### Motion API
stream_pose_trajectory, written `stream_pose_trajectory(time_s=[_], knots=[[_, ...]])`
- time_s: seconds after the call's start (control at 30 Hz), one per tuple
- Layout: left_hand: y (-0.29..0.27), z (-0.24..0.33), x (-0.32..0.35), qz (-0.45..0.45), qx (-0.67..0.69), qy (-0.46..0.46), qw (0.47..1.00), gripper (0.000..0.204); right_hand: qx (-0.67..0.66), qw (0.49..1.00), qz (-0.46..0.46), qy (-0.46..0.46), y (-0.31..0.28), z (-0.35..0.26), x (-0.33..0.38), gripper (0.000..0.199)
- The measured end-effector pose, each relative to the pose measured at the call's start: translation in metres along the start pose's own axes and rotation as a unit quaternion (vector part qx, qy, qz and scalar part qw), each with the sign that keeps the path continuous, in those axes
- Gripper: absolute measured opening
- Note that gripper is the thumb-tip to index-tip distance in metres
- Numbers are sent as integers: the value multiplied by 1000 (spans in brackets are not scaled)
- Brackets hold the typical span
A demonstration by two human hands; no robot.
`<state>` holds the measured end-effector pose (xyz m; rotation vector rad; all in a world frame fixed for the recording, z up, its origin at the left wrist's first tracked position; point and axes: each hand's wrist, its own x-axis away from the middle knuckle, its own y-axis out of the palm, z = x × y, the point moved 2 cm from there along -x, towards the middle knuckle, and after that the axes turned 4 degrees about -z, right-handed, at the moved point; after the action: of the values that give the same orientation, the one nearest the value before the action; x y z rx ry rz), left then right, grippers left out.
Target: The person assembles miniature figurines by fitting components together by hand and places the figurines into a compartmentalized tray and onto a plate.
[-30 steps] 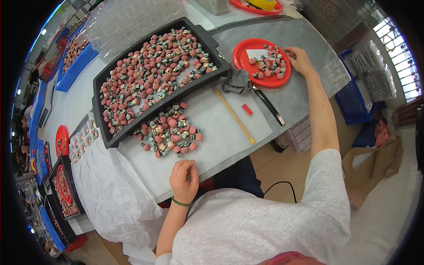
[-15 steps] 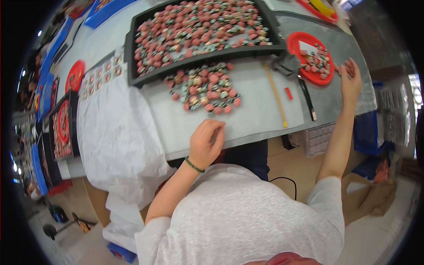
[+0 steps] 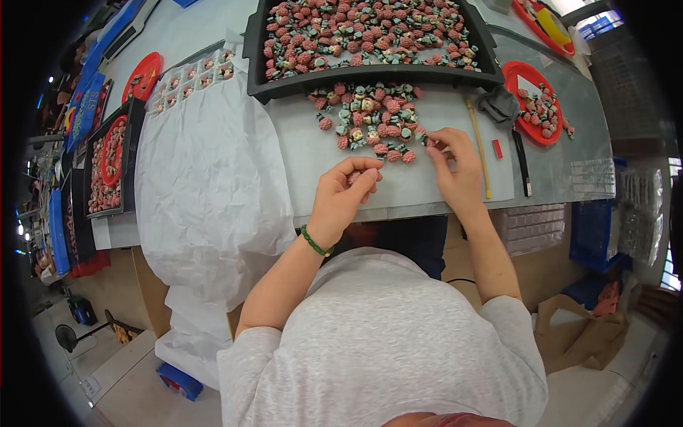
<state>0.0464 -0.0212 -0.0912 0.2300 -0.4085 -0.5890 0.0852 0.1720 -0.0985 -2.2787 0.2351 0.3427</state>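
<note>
Near the table's front edge, my left hand (image 3: pixel 340 196), with a green bead bracelet on its wrist, is closed around a small figurine (image 3: pixel 353 176) with a pink knobbly top. My fingers hide most of it. My right hand (image 3: pixel 459 167) is at the right side of a loose pile of figurines (image 3: pixel 366 117), and its thumb and fingers pinch another small figurine (image 3: pixel 429 141). The pile's pieces have pink knobbly tops and pale green and dark parts. Behind it stands a black tray (image 3: pixel 370 77) full of the same figurines.
On the right are a red plate (image 3: pixel 509 75) of figurines, a dark cloth (image 3: pixel 499 105), a yellow stick (image 3: pixel 478 149), a red piece (image 3: pixel 497 149) and a black pen-like tool (image 3: pixel 522 164). A white compartment tray (image 3: pixel 171 84) and white sheeting (image 3: pixel 210 164) lie left.
My right hand has come from beside the red plate to the pile and now pinches a figurine. My left hand has shifted slightly, and a figurine now shows in it. The view has shifted.
</note>
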Motion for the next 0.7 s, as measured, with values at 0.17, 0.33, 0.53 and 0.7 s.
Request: stream_pose_trajectory(time_s=[0.17, 0.33, 0.53, 0.7], knots=[[14, 1, -9, -39, 147, -40, 987, 24, -477, 870, 67, 105, 22, -26, 10, 25], [17, 5, -13, -74, 189, -63, 977, 25, -543, 826, 99, 113, 39, -49, 14, 26], [2, 13, -13, -19, 86, -15, 996, 18, -578, 802, 84, 129, 35, -44, 19, 24], [1, 10, -12, -15, 9, 18, 1000, 19, -502, 849, 74, 147, 38, -48, 22, 20]])
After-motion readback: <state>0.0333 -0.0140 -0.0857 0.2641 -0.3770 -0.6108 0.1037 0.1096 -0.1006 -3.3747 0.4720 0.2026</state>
